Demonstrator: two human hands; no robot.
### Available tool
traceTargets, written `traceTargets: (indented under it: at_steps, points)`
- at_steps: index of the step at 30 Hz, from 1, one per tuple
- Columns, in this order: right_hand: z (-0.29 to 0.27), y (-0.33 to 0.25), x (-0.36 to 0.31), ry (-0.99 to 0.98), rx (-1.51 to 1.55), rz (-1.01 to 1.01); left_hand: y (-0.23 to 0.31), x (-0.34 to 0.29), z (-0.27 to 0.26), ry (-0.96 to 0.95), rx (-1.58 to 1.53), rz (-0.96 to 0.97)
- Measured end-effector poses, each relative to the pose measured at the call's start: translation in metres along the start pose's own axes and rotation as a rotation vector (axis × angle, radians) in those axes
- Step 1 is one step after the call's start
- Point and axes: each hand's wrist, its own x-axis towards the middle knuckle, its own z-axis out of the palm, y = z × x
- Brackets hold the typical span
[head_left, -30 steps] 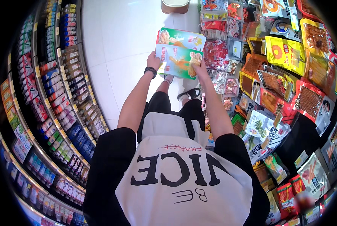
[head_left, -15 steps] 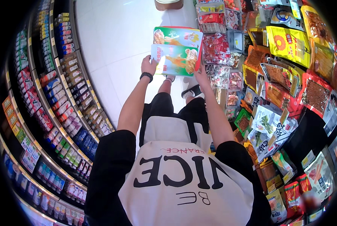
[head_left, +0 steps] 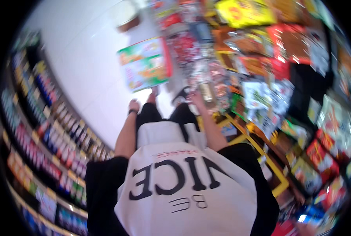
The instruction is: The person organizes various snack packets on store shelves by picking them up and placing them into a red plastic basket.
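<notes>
A red-sided box (head_left: pixel 168 59), its top covered by green and white printed packs (head_left: pixel 146 67), lies ahead of me over the pale floor. Blur keeps me from telling what supports it. My left hand (head_left: pixel 134 105) is below its near left corner, apart from it, with fingers smeared by motion. Beside the shelf of snack packets, my right hand (head_left: pixel 197 98) is near my dark shoe (head_left: pixel 182 95) in the picture; its fingers are blurred too. I make out nothing held in either hand.
Shelves of bottles and tubes (head_left: pixel 65 133) curve along the left. On the right, a display of bagged snacks (head_left: pixel 258 94) runs close to my arm, with a yellow frame (head_left: pixel 275 173) low beside me. A pale round-topped object (head_left: pixel 125 15) stands on the floor ahead.
Both hands have come off the box of packs and drawn back toward me. The view has swung, so the box appears farther left and the snack display nearer the middle.
</notes>
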Motion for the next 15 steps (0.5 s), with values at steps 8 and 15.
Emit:
traceTargets:
  at_steps: [8,15]
  points:
    - [-0.040,0.039,-0.063,0.182,0.238,-0.048,0.068,-0.008,-0.004,-0.473,0.114,0.369]
    - [-0.073,0.061,-0.119,0.147,0.397,-0.091,0.201,-0.072,0.025,-0.734,0.450,0.952]
